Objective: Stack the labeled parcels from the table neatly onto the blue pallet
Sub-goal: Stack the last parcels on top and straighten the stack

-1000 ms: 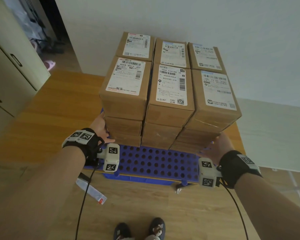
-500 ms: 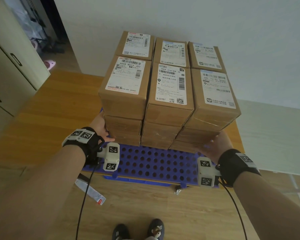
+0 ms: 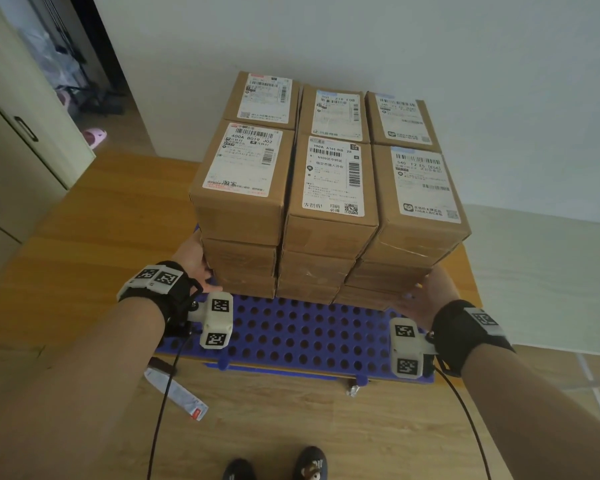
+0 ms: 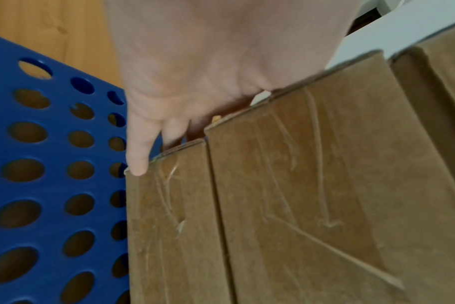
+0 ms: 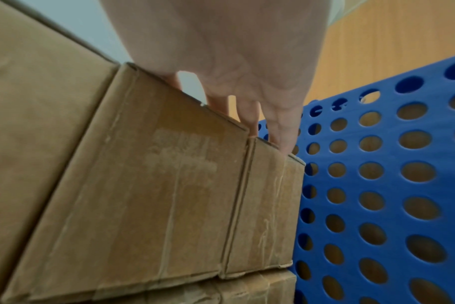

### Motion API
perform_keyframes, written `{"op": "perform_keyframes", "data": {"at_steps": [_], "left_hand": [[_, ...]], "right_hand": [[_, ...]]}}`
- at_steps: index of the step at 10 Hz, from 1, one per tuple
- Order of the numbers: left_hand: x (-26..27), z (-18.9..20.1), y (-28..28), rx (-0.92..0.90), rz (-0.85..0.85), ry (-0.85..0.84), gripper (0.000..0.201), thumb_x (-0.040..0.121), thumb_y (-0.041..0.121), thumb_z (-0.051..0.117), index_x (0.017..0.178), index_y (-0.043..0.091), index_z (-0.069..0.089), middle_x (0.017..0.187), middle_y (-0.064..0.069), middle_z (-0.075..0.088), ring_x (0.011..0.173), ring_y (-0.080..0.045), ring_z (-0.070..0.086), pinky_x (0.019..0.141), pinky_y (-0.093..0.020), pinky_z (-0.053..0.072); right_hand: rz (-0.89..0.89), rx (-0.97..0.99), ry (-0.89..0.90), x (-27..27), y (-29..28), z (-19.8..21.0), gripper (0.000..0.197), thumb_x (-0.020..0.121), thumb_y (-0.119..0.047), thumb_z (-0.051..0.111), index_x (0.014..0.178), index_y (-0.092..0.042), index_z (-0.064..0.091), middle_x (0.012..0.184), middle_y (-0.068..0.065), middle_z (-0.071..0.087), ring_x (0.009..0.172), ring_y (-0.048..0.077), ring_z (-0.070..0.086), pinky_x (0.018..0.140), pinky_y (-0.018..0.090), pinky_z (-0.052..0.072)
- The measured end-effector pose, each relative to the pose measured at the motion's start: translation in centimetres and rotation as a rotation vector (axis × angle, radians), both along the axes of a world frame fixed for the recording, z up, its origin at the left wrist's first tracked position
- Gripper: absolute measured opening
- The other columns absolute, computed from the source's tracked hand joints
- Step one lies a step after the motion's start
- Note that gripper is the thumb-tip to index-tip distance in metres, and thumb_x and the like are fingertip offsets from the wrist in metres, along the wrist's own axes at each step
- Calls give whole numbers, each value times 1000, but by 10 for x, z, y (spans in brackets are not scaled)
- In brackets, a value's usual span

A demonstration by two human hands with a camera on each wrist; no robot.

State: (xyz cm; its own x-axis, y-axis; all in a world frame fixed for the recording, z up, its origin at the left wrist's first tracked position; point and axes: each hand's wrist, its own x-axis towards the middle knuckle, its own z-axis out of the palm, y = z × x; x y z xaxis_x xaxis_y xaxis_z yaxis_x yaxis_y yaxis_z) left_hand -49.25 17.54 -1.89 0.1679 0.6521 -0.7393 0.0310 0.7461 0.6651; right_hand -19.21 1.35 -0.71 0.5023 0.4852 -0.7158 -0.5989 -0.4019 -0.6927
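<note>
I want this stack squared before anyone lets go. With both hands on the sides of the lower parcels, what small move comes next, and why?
Probably a gentle inward press. The left hand and right hand lie flat on opposite sides of the parcel stack, whose lower right boxes look stepped out of line on the blue pallet.

Brown parcels point(image 3: 329, 233) with white labels point(image 3: 334, 177) — blue pallet point(image 3: 302, 336) dotted with round holes.

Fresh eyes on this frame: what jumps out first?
The block of labeled parcels stacked several layers high at the far part of the blue pallet, white shipping labels facing up. Next, the left hand and right hand pressed flat against the stack's lower left and right sides, fingers straight. The pallet's near part, full of round holes, is bare.
</note>
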Motion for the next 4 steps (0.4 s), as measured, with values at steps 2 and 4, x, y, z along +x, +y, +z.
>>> {"op": "perform_keyframes", "data": {"at_steps": [2, 4], "left_hand": [[-10, 12, 10, 159, 87, 127, 39, 98, 48, 31, 93, 18, 55, 84, -3, 55, 65, -20, 53, 50, -28, 44], [-15, 64, 28, 421, 104, 238, 50, 99, 42, 29, 132, 10, 49, 130, -12, 50, 120, -28, 47, 101, -43, 33]], "right_hand": [[4, -94, -171, 11, -2, 15, 35, 95, -36, 43, 121, -15, 54, 125, 7, 55, 115, 28, 50, 96, 43, 39], [24, -35, -387, 23, -5, 69, 31, 96, -28, 42, 121, -18, 55, 135, 5, 52, 126, 28, 44, 102, 44, 34]]}}
